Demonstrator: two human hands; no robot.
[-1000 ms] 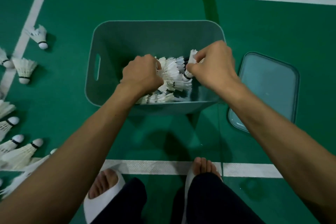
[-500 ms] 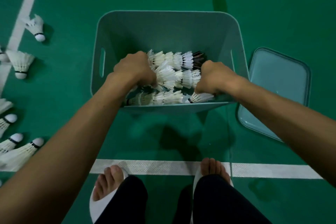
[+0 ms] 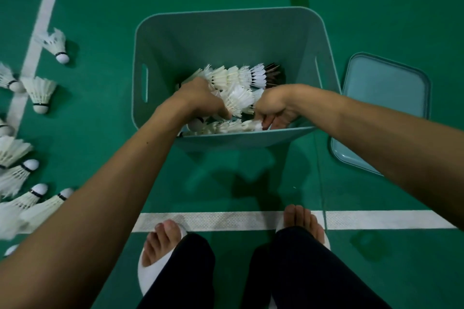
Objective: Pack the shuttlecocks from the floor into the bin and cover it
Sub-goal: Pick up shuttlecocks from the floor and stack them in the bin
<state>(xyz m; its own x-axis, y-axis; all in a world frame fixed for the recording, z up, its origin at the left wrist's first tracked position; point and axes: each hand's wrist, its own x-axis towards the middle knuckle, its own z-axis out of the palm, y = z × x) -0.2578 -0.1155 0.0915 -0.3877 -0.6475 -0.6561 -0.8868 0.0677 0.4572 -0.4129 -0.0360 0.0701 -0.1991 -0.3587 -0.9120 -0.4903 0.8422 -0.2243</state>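
Note:
A grey-teal bin stands on the green court floor, holding several white shuttlecocks in stacked rows. Both my hands are inside it, near the front wall. My left hand has its fingers curled down against a feathered shuttlecock stack. My right hand is turned palm towards me and pinches the end of a row of shuttlecocks lying along the near wall. The bin's lid lies flat on the floor just right of the bin.
Several loose shuttlecocks lie on the floor at the left, among them one standing on its cork and another farther back. My feet in white slippers stand on a white court line in front of the bin.
Both hands have sunk deeper into the bin towards its near wall. The right hand has rolled palm up at the end of the front row of shuttlecocks.

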